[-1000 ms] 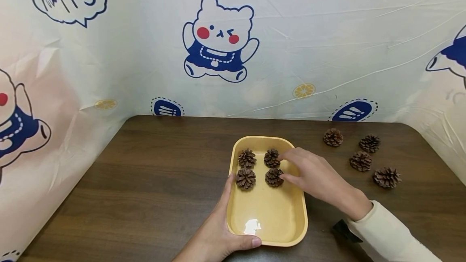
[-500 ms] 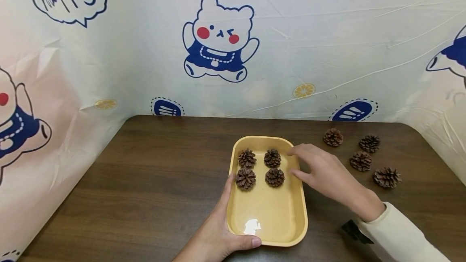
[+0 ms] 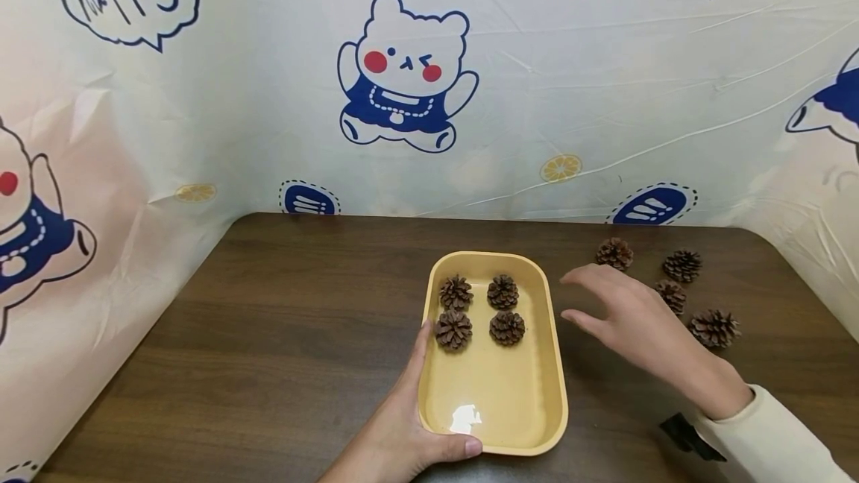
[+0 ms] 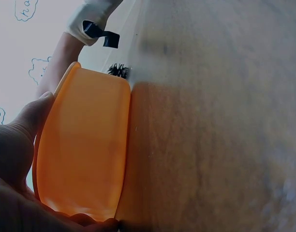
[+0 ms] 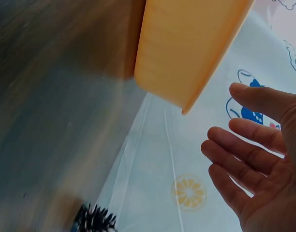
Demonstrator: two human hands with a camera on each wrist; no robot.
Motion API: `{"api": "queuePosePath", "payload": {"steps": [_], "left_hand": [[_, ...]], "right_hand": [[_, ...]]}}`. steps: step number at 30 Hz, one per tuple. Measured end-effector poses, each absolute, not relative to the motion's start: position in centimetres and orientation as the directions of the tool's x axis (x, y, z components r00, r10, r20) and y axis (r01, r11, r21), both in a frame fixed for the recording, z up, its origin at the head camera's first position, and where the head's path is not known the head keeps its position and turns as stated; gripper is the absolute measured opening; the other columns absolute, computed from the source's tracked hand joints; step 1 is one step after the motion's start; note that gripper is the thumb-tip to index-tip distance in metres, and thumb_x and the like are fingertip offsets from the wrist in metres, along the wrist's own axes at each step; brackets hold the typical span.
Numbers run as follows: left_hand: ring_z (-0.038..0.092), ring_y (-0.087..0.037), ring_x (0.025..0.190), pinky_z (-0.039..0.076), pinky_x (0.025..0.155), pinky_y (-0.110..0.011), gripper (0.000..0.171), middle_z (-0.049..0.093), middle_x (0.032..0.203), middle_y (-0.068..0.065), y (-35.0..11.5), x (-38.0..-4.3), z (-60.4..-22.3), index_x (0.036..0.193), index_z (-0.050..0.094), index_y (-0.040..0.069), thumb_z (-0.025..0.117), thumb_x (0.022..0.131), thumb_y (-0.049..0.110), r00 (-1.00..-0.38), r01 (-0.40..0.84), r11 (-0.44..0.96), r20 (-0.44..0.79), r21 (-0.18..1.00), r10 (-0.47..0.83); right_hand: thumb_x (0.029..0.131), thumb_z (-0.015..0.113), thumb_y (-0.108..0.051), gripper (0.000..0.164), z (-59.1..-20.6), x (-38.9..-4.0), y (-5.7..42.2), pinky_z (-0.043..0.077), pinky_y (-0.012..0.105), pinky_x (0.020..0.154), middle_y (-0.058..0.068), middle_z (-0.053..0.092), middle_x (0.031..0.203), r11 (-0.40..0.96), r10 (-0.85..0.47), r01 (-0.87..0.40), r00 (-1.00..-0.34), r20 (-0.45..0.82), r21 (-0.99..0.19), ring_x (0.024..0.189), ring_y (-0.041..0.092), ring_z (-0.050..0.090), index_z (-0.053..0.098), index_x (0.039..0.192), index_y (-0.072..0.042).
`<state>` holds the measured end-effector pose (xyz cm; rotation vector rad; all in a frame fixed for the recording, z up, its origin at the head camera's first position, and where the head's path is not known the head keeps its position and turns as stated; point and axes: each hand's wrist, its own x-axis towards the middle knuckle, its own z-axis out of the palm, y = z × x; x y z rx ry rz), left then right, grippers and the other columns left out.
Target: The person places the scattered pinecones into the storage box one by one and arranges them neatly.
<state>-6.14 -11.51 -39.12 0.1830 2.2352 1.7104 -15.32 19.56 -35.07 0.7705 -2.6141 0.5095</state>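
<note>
A yellow rectangular tray (image 3: 510, 401) rests on the table, several brown pine cones (image 3: 453, 330) lying in its far half in two columns. My left hand (image 3: 403, 423) grips the tray at its near left corner, thumb over the near rim and fingers along the left side; the left wrist view shows the thumb (image 4: 34, 113) at the rim. To the right of the tray, my right hand (image 3: 627, 311) hovers above the table with nothing in it. Its fingers are spread and slightly bent in the right wrist view. It partly covers one loose pine cone (image 3: 671, 295).
Several more pine cones (image 3: 715, 329) lie loose at the back right of the dark wooden table (image 3: 268, 349). A pale printed cloth (image 3: 523, 95) hangs behind the table and along both sides. A black strap (image 3: 691, 437) sits by the right sleeve.
My right hand has come away from the pine cones in the tray and moved right, past the tray's rim. The left hand and the tray have stayed in place.
</note>
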Motion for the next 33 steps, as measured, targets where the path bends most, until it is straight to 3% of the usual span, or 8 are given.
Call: {"api": "queuePosePath", "payload": {"steps": [15,23,33], "left_hand": [[0.047,-0.027,0.136,0.037,0.105,-0.013,0.142,0.023,0.174,-0.009,-11.5,-6.2,-39.3,0.168,-0.002,0.039,0.099,0.070,0.028,-0.939,-0.087,0.264,-0.167,0.961,0.300],[0.047,-0.026,0.136,0.037,0.104,-0.013,0.141,0.023,0.174,-0.009,-11.5,-6.2,-39.3,0.168,-0.001,0.039,0.099,0.070,0.028,-0.938,-0.089,0.257,-0.168,0.962,0.303],[0.048,-0.026,0.135,0.037,0.104,-0.012,0.141,0.024,0.173,-0.008,-11.5,-6.2,-39.3,0.168,-0.002,0.040,0.098,0.071,0.029,-0.938,-0.076,0.262,-0.158,0.962,0.310]], "right_hand": [[0.077,0.091,-0.012,0.046,-35.4,-14.9,23.4,0.056,0.059,0.083,0.017,0.075,0.117,0.835,-0.376,-0.507,-0.810,0.451,-0.215,0.107,0.039,0.070,0.072,0.119,-0.007],[0.072,0.092,-0.007,0.048,-35.8,-14.7,25.4,0.055,0.056,0.081,0.014,0.076,0.112,0.844,-0.370,-0.506,-0.789,0.490,-0.179,0.102,0.036,0.072,0.072,0.116,-0.006],[0.070,0.092,-0.005,0.048,-36.4,-14.3,27.7,0.055,0.053,0.073,0.017,0.075,0.108,0.874,-0.344,-0.460,-0.816,0.465,-0.160,0.096,0.037,0.071,0.072,0.114,-0.004]]}}
